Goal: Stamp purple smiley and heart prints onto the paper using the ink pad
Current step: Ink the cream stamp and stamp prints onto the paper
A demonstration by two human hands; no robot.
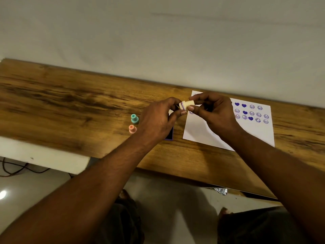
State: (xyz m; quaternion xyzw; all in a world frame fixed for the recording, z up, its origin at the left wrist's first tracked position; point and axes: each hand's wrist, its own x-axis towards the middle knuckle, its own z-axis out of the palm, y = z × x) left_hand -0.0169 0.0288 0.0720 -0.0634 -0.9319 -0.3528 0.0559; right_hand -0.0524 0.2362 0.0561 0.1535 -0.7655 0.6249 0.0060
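A small cream stamp (187, 104) with a purple-inked rim is held sideways in the air between both hands. My right hand (213, 111) pinches its handle end with thumb and fingers. My left hand (158, 118) grips its inked end. Below and to the right lies the white paper (198, 132), carrying several purple smiley and heart prints on its right part. The purple ink pad (170, 135) lies under my left hand, mostly hidden by it.
A teal stamp (134, 119) and a pink stamp (132, 129) stand upright on the wooden table (70, 106), left of my left hand. The table's far edge meets a pale wall. Floor, cables and my legs show below the near edge.
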